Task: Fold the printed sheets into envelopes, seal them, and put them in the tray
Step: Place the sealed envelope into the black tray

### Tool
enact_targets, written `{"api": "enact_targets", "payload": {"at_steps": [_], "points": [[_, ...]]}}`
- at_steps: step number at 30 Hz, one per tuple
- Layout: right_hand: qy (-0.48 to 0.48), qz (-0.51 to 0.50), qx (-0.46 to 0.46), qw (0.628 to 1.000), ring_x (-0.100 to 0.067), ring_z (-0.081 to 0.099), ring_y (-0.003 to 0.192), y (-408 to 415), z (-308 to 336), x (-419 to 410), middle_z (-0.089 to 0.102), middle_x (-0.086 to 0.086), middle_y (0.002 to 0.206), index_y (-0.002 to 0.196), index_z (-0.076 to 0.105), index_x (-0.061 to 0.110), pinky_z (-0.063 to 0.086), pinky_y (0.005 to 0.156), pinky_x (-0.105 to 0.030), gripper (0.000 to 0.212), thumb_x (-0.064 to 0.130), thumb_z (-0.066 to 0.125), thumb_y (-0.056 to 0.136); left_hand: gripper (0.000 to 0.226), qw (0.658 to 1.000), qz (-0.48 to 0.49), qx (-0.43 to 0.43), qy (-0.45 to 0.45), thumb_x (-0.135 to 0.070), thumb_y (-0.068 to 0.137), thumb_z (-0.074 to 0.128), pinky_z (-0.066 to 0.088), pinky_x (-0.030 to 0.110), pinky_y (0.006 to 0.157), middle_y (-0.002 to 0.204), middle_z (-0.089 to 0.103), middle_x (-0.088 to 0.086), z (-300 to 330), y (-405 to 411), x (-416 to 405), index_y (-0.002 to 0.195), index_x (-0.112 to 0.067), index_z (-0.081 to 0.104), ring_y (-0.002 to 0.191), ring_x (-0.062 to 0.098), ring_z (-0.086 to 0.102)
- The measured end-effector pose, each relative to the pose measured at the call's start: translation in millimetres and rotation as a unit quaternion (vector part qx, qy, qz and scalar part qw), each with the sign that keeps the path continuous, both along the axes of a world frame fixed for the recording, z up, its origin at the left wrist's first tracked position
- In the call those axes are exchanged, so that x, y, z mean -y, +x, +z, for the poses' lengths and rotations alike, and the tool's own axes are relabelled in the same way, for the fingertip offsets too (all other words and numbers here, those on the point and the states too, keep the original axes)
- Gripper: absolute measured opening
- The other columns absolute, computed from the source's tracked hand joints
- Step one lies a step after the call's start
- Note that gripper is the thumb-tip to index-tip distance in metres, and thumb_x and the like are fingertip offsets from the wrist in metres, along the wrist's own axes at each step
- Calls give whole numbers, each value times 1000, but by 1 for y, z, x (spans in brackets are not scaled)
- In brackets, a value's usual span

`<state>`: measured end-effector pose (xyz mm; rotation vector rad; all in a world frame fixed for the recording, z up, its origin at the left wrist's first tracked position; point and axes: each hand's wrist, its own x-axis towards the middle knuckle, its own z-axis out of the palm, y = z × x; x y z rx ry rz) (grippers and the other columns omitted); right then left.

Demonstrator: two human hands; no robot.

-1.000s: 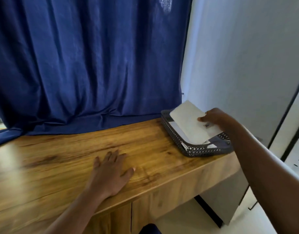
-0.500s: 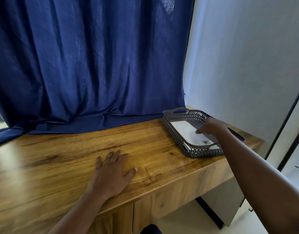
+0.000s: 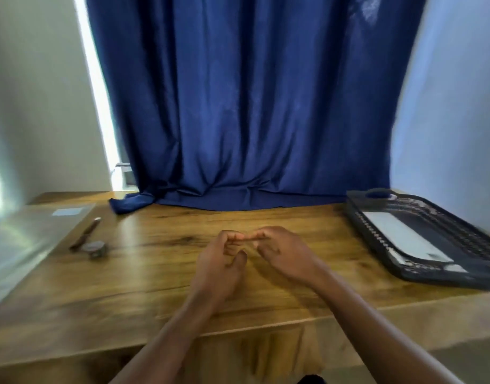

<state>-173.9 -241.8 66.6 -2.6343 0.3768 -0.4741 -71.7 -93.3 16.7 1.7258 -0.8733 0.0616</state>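
I'm looking at a blue curtain (image 3: 252, 101) hanging behind the wooden surface (image 3: 155, 278), with clear film (image 3: 25, 239) lying at the far left. The tray (image 3: 421, 278) is sitting at the right edge, holding a white envelope (image 3: 404, 239) flat, its long axis running from far-left to near-right. It's looking light and easily creased, so I'd be gripping it by a long edge. Both hands are meeting mid-surface: the left hand (image 3: 221, 261) and right hand (image 3: 285, 253) are loosely curling their fingers, tips touching, seemingly holding nothing, though blur is hiding detail.
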Motion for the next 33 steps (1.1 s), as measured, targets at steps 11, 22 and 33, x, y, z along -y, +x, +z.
{"api": "enact_targets", "payload": {"at_steps": [11, 22, 33], "points": [[-67, 56, -145, 986, -14, -3, 157, 43, -64, -79, 6, 11, 171, 159, 17, 41, -1, 126, -47, 75, 78, 22, 95, 64, 929, 287, 57, 228, -52, 85, 77, 48, 40, 102, 146, 47, 1, 19, 140, -202, 142, -33, 53, 133, 25, 48], [-60, 39, -126, 989, -8, -1, 156, 46, -70, -79, 9, 17, 169, 157, 17, 45, -2, 125, -42, 86, 88, 14, 83, 36, 856, 235, 185, 422, -44, 91, 63, 38, 45, 98, 126, 69, -2, 35, 197, -185, 126, -34, 64, 119, 26, 57], [-38, 40, -105, 993, -10, 5, 156, 46, -64, -84, 17, 15, 168, 153, 27, 45, 2, 126, -45, 82, 87, 21, 82, 61, 820, 279, 180, 467, -51, 91, 62, 33, 50, 108, 138, 62, 4, 38, 223, -159, 146, -28, 48, 130, 30, 51]]}}
